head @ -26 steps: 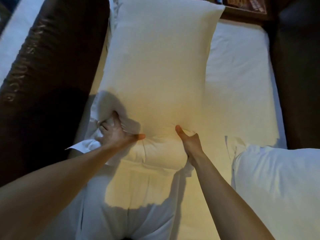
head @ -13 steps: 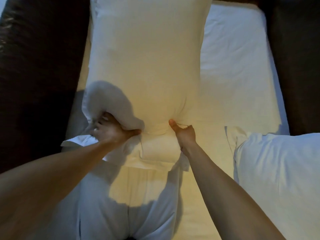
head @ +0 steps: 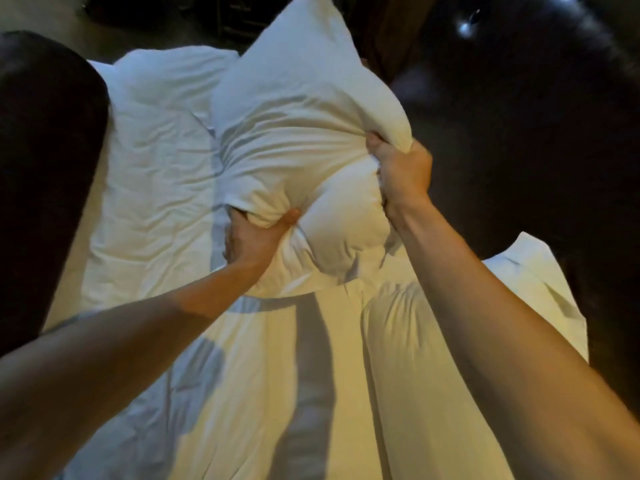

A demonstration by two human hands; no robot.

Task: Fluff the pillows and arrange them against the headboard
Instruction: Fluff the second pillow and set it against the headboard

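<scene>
Both hands are clamped on one pillow [head: 304, 109], which is held up over the bed [head: 152, 188], tilted with its far corner pointing up and away. The left hand [head: 251, 240] has a fistful of the near left edge; the right hand [head: 401, 174] is bunched into the right side, fingers buried in the fabric. Between the two grips the filling bulges toward the camera in a tight lump.

A second pillow [head: 433, 375] lies on the bed at near right, just under the right forearm. A dark padded form [head: 41, 168] runs along the left edge of the bed — probably the headboard, though the light is too low to be sure.

What could go wrong, as a judgement: the grips are on cloth rather than on the body of the pillow, so a hard shake could pull the case loose or let a handful slip, and the pillow would drop or swing off the right side, where the surroundings are dark and cannot be read. Squeezing only the near end may pack the filling into that lump instead of spreading it. A wide swing could also knock the second pillow — it sits close to the edge.

As for containers, only the pillowcase counts: it holds the filling, which now sits unevenly, thick near the hands and flatter toward the far corner. No other container is visible.
</scene>
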